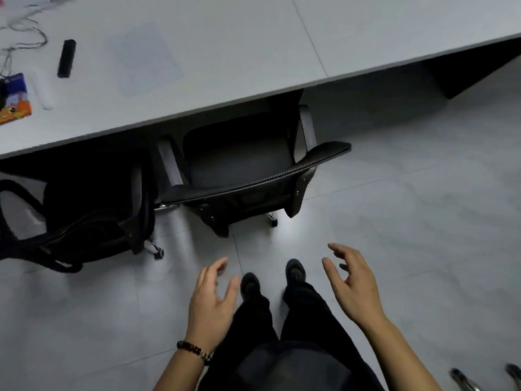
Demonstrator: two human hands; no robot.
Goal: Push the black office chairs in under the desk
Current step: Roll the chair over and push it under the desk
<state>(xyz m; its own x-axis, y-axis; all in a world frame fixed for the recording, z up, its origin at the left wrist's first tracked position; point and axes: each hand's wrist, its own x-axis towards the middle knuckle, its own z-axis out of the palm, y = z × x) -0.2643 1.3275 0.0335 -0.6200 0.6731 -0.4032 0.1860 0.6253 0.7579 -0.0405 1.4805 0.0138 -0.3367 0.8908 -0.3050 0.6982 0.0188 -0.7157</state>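
Two black office chairs stand at the grey desk (253, 46). The middle chair (239, 165) has its seat partly under the desk edge, its backrest toward me. A second chair (84, 210) sits to its left, also partly under the desk. My left hand (211, 303) and my right hand (352, 286) hover over the floor in front of me, fingers apart, holding nothing. Both hands are short of the middle chair's backrest and touch nothing.
On the desk at the left lie a black cylinder (66, 58), a colourful card (15, 100) and thin cables (25, 32). My feet (270, 277) stand on the pale tiled floor. A chrome chair base (468, 379) shows at the bottom right corner.
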